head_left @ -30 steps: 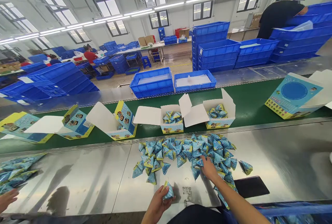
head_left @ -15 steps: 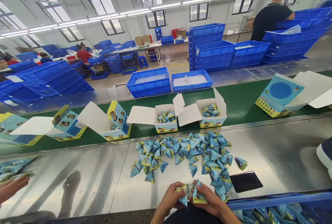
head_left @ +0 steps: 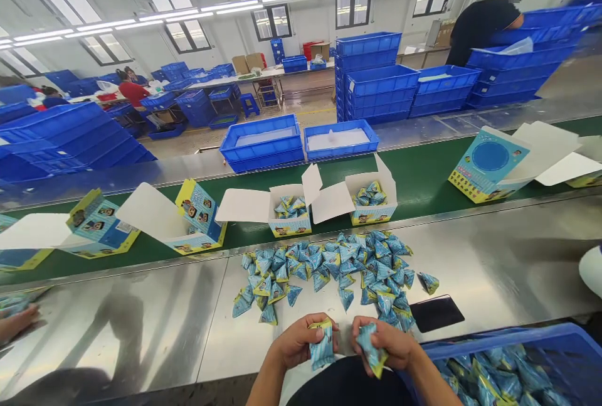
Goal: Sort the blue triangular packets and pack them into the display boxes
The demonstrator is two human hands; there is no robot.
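Note:
My left hand [head_left: 305, 338] is closed on a blue and yellow packet [head_left: 322, 344], held upright between thumb and fingers. Just to its right, my right hand [head_left: 386, 342] grips a second packet [head_left: 372, 348], tilted with its yellow end pointing down. A small gap separates the two hands. Beyond them a heap of similar pyramid-shaped packets [head_left: 324, 265] spreads over the metal table [head_left: 263, 346]. Two open cartons, a left one [head_left: 290, 225] and a right one [head_left: 376, 213], stand behind the heap with packets inside.
A green conveyor belt [head_left: 418, 170] carries several more open cartons [head_left: 489, 158]. A black phone [head_left: 437, 313] lies right of the heap, and a blue crate [head_left: 559, 337] of packets stands at lower right. Another person's hand [head_left: 21, 323] shows at far left. Blue bins [head_left: 263, 149] stand beyond the belt.
My hands have drawn apart slightly, each still with a packet. The whole view has shifted, and cartons, belt and heap appear a little further left.

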